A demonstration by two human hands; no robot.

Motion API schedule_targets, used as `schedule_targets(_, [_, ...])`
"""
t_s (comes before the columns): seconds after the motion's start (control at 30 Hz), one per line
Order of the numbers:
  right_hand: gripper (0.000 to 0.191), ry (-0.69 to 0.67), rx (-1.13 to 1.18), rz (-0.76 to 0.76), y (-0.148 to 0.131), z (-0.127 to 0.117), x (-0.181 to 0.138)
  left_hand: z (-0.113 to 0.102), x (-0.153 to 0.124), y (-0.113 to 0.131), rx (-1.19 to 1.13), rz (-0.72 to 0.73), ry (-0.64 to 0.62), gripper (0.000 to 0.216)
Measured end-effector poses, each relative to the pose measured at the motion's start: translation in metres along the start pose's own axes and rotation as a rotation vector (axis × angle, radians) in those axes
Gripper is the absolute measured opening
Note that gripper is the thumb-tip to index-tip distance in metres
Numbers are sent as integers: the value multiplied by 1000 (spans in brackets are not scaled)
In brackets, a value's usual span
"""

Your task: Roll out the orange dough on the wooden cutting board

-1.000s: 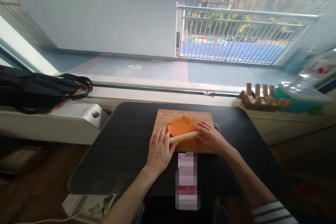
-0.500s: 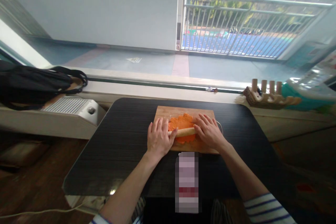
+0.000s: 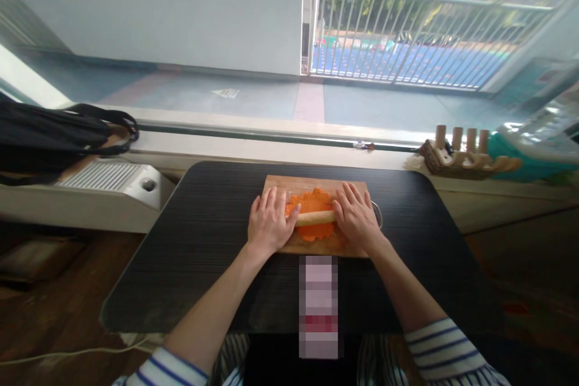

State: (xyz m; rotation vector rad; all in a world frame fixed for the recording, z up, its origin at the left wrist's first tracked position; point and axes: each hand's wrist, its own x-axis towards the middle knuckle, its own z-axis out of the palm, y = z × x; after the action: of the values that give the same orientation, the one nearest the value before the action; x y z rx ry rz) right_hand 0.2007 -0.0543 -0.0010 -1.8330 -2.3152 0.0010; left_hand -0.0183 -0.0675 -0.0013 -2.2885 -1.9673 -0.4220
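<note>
A pale wooden rolling pin point(image 3: 315, 218) lies crosswise on a flattened sheet of orange dough point(image 3: 314, 199), whose edges are ragged. Both rest on a wooden board point(image 3: 289, 181) with a metal ring handle at its right side. My left hand point(image 3: 270, 221) is over the pin's left end, thumb along the near side and fingers extended beyond it. Over the right end, my right hand point(image 3: 357, 212) holds the pin in the same way. The palms hide both ends of the pin and parts of the dough.
The board lies on a black table point(image 3: 203, 229). A packet-like thing point(image 3: 319, 295), blurred out, is at the near edge. By the window are a black bag point(image 3: 49, 139), a white vented unit point(image 3: 113, 181), a holder with cardboard tubes point(image 3: 456, 157) and a teal container point(image 3: 538, 151).
My view has shifted, so the scene sits differently in the picture. Both hands have moved slightly away from me over the board, with the rolling pin between them.
</note>
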Motion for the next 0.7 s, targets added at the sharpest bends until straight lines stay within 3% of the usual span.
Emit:
schedule_targets(0.2, [53,108,20,-29,-5,2,-56,-5,-42,5,-49,78,-10,65])
schedule_targets(0.33, [52,132,46,-44,-6,2,-70,-4,-53,5,-53,111,-5,70])
schedule_targets(0.7, [50,101,-11,9,-3,4,-17,2,-9,3,-1,32,48,73])
